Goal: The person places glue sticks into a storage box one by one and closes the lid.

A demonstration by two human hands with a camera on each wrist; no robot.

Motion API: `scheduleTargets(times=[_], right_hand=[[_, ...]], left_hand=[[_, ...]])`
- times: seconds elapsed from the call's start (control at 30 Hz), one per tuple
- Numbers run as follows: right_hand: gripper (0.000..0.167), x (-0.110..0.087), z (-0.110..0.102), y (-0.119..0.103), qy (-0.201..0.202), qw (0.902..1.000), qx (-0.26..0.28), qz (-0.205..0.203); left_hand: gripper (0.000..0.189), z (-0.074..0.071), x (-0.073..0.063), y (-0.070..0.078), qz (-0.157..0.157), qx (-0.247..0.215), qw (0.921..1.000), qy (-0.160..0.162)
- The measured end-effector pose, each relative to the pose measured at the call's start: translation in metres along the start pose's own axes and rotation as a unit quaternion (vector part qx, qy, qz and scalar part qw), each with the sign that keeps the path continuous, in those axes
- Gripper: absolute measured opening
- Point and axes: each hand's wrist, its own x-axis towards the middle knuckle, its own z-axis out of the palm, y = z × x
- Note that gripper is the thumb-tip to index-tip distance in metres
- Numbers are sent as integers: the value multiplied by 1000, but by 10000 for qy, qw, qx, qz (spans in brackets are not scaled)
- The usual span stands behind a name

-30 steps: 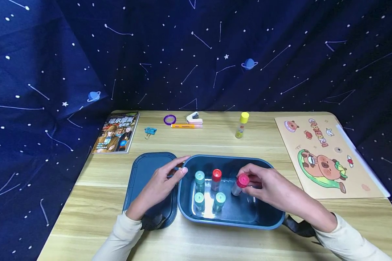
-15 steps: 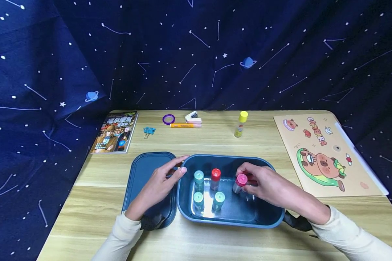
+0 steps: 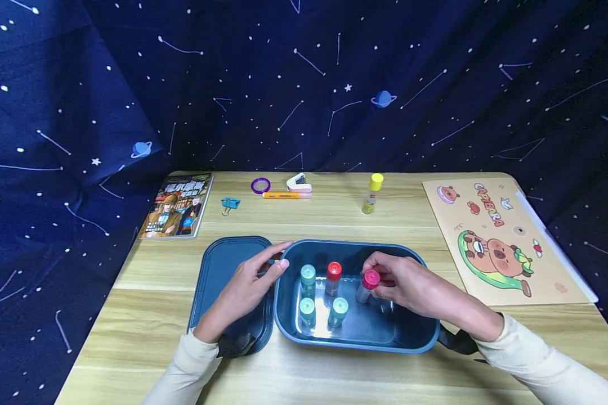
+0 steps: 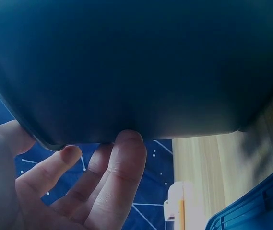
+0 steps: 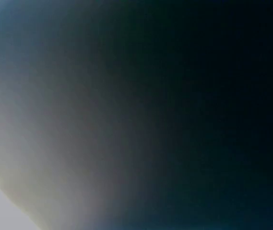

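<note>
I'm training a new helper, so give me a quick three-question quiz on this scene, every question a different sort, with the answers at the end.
1. Multiple choice: What colour cap is on the tube held by the right hand?
A) yellow
B) pink
C) teal

2. True or false: The yellow-capped tube stands outside the bin.

3. Count: How many teal-capped tubes stand inside the bin?

Key:
1. B, pink
2. True
3. Three
</note>
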Motion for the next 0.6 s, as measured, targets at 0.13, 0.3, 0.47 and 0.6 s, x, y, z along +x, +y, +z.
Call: scheduleTargets(times=[0.13, 0.3, 0.47, 0.6], right_hand=[[24, 0, 1, -1, 17, 10000, -2, 14], [28, -1, 1, -2, 29, 9999, -60, 125], [35, -3, 1, -4, 94, 9993, -198, 292], [46, -8, -3, -8, 193, 9985, -399, 307]], left_hand=[[43, 0, 0, 0, 13, -18, 10000, -3], [43, 0, 1, 1, 11, -35, 10000, -28], [43, -1, 1, 2, 15, -4, 10000, -29], [43, -1, 0, 2, 4, 7, 10000, -54]])
